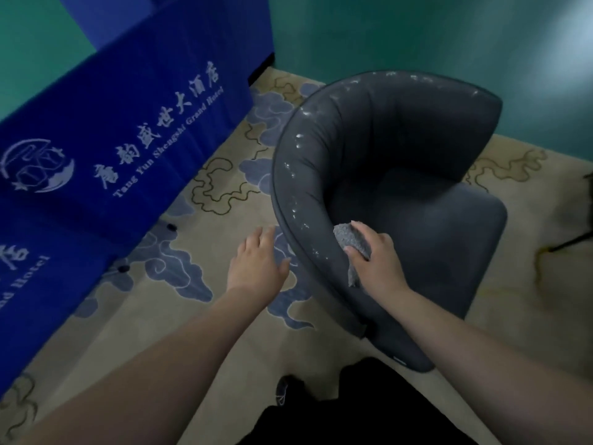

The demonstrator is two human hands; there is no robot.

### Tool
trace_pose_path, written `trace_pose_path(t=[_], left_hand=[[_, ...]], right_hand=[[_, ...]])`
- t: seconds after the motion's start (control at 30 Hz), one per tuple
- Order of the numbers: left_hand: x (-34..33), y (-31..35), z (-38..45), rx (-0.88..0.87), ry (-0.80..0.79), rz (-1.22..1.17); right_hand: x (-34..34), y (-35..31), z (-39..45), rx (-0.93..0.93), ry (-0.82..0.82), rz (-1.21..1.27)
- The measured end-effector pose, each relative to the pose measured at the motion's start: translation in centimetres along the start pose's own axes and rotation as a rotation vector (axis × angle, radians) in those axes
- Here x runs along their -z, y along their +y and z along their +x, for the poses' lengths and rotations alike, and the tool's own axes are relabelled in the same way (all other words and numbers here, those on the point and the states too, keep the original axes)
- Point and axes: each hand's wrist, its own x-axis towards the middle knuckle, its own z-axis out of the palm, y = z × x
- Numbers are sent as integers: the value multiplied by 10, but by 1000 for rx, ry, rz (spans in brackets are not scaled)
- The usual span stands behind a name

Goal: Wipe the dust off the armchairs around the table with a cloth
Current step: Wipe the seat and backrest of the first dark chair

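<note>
A dark grey tub armchair (417, 162) stands right of centre on the carpet. White dust specks dot the top of its curved rim, from the left arm round to the back. My right hand (377, 258) grips a grey cloth (351, 240) and presses it on the near left part of the rim; a corner of the cloth hangs down below my thumb. My left hand (260, 261) hovers with fingers relaxed over the carpet, just left of the chair's outer side, holding nothing.
A table under a blue cloth with white hotel lettering (122, 130) runs along the left, its skirt reaching the floor. Beige carpet with blue cloud patterns (199, 284) lies between table and chair. Green walls stand behind. A dark stand leg (571, 242) shows at the right edge.
</note>
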Motion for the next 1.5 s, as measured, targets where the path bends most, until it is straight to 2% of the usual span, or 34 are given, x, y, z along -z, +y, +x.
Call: trace_pose_path(t=[0.13, 0.37, 0.53, 0.7, 0.97, 1.17, 1.3, 1.5], left_hand=[[-16, 10, 14, -17, -53, -68], [-41, 12, 33, 83, -161, -174], [-51, 5, 56, 131, -175, -300], [-60, -1, 76, 164, -217, -384], [-64, -9, 88, 197, -239, -468], [-58, -12, 100, 224, -273, -478], [-57, -14, 108, 223, -295, -474], [-59, -20, 109, 264, -281, -580]], right_hand=[[1, 5, -3, -19, -14, -31], [-1, 28, 10, -67, -146, -31], [-20, 45, 22, -3, -229, -49], [-44, 53, 27, 53, -121, -128], [-61, 43, 22, 319, -30, -216], [-69, 32, 38, 238, 0, -192], [-64, 34, 14, 302, -28, -220], [-82, 9, 77, 293, -19, -185]])
